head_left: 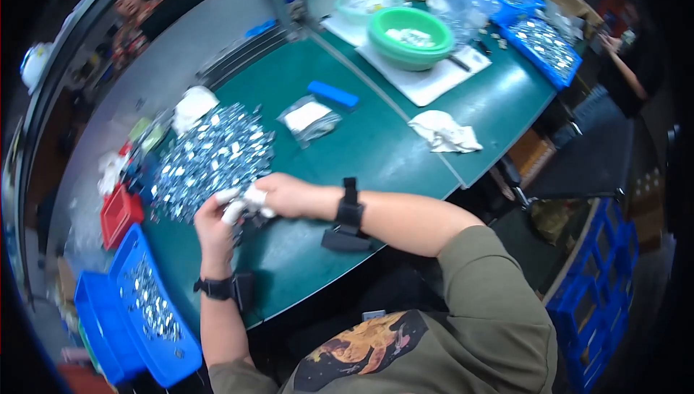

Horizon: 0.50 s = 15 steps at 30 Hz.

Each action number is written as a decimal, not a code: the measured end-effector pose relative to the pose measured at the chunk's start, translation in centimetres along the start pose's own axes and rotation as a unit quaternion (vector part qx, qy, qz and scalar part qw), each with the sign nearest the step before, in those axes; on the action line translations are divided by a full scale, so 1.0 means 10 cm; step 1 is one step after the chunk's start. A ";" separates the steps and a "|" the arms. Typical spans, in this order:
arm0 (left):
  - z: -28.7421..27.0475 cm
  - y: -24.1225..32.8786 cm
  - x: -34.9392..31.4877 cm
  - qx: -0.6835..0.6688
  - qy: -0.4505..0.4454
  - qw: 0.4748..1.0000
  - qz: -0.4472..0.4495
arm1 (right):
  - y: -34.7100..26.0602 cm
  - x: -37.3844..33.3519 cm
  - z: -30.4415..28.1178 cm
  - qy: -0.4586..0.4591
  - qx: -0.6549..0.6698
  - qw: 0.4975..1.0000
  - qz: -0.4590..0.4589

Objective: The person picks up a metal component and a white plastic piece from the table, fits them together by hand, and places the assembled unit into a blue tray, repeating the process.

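The pieces (217, 152) lay heaped beside the left hand (212, 222) and right hand (285, 195), fingers bunched together, any pinch unclear. Much seemed left; whether the blue tray's (172, 371) smaller batch (153, 306) was finished, I couldn't tell.

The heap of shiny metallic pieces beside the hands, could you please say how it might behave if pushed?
The heap of shiny metallic pieces would probably spread, since they lie loose. Single ones would likely slide, not roll: they look flat and glossy.
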State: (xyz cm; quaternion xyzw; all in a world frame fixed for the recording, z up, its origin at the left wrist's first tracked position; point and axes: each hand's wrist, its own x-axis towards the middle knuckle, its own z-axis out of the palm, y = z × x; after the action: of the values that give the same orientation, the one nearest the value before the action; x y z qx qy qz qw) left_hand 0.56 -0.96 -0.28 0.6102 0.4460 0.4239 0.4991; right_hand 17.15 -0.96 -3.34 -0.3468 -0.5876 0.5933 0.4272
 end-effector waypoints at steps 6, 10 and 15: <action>-0.02 0.09 0.00 0.019 0.021 1.000 -0.010 | -0.03 0.01 -0.02 -0.031 0.088 0.993 0.070; -0.40 0.23 -0.06 0.027 0.067 0.997 0.015 | 0.02 0.01 -0.08 0.005 -0.033 0.999 0.034; -1.34 0.42 -0.53 0.249 0.235 0.939 -0.040 | 0.08 0.06 -0.10 0.053 -0.018 0.997 0.055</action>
State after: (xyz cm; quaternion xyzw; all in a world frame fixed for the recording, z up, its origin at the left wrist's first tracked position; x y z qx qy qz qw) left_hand -13.11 -3.39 5.42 0.5794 0.6658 0.4106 0.2289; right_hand 17.77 0.07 -4.19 -0.4175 -0.5546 0.5859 0.4182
